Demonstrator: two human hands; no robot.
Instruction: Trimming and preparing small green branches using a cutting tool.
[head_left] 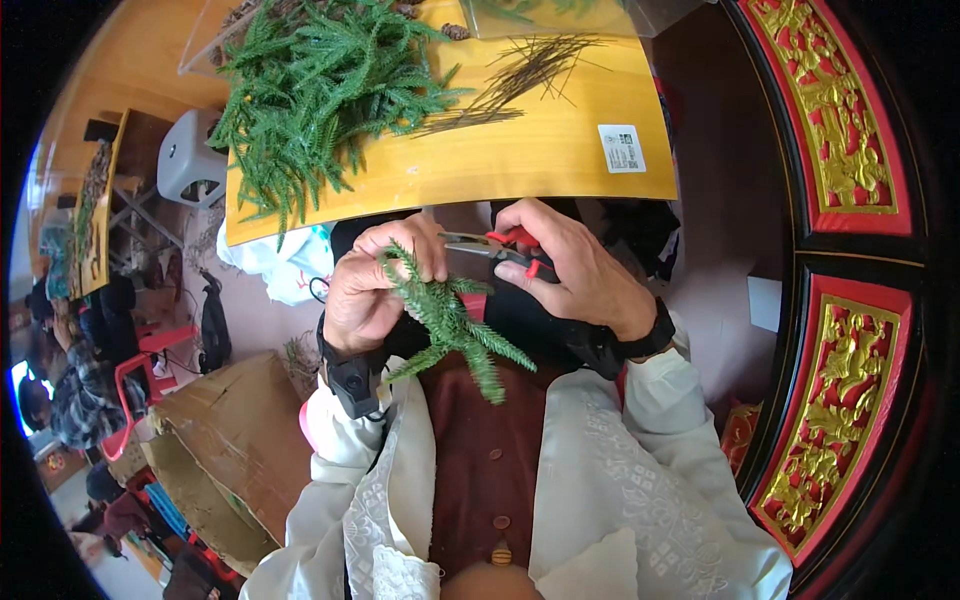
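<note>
My left hand (375, 280) is closed on an artificial pine sprig (450, 325), whose green needled branches hang down to the right over my lap. My right hand (585, 270) is wrapped round a pair of red-handled pliers (478, 245). Their metal jaws point left and reach the fingertips of my left hand, by the upper end of the sprig. Whether the jaws grip anything there is too small to tell. Both hands are in front of my chest, just short of the table's near edge.
A yellow wooden table (560, 170) bears a heap of green pine sprigs (330, 90), thin brown wire-like stems (530, 75) and a pine cone (455, 32). A cardboard box (230, 430) stands low on the left, a grey stool (190, 160) beyond. Carved red-and-gold panels (840, 400) line the right.
</note>
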